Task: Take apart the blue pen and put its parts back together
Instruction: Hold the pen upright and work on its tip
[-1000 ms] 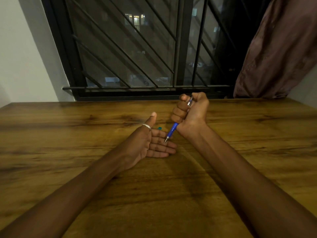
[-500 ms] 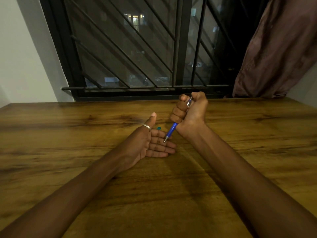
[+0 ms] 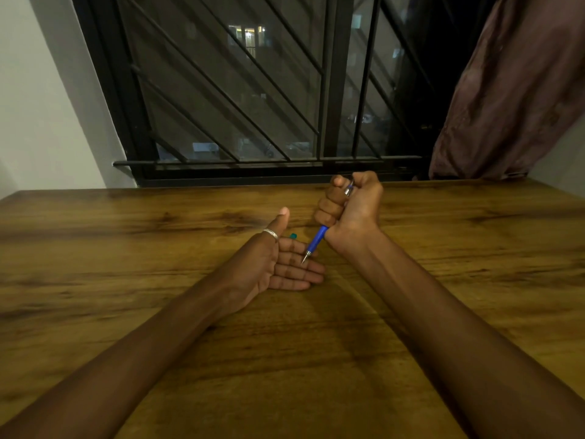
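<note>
Right hand (image 3: 351, 210) is clenched in a fist around the blue pen (image 3: 315, 242), tip pointing down at the left hand (image 3: 278, 264). That hand lies released, palm up, on the wooden table (image 3: 126, 248).

Wooden table (image 3: 443, 312) (small teal piece (image 3: 293, 236))

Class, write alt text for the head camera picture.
The right hand holds a blue pen in its fist, tip pointing down at the open left hand, which rests on a wooden table before a barred window.
</note>
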